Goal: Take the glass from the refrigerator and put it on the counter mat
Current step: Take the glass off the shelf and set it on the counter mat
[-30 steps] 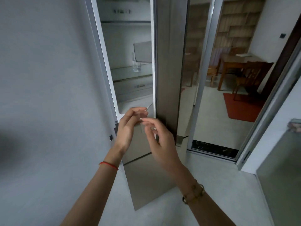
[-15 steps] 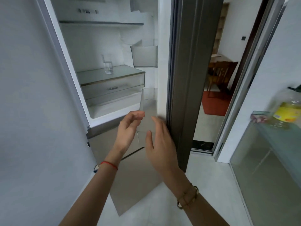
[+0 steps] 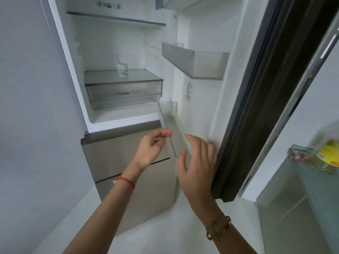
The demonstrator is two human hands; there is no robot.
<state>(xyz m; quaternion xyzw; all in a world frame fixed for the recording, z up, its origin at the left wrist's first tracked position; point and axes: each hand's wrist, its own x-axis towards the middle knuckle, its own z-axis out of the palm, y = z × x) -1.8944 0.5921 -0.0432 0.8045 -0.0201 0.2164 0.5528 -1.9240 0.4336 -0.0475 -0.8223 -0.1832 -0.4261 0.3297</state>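
The clear, straight-sided drinking glass (image 3: 122, 67) stands upright at about eleven o'clock in the view, on the glass-topped shelf (image 3: 139, 77) that covers the translucent crisper drawer (image 3: 124, 94) inside the white refrigerator (image 3: 110, 43). It sits towards the back of that shelf, well in from the front lip, a spot from which it is unlikely to tip out when the door swings. The dark-edged refrigerator door (image 3: 256, 99) stands wide at about two o'clock, its grey door bin (image 3: 196, 63) jutting into the opening at about one o'clock. The left hand (image 3: 152, 149) hangs near the centre of the view with fingers loosely curled and nothing in its grip; it is well short of the glass. The right hand (image 3: 198, 165), at about five o'clock, is spread flat and open against the door's inner edge, holding nothing, probably to keep the door back. Judged from this, the reach has not yet begun. The way in looks clear: up and towards eleven o'clock, over the compartment's white bottom lip and under the upper shelf (image 3: 117, 18), keeping left of the door bin. The blurred yellow-labelled bottle (image 3: 330, 153) stands at three o'clock on the glass worktop (image 3: 311, 180); no counter mat is in view.
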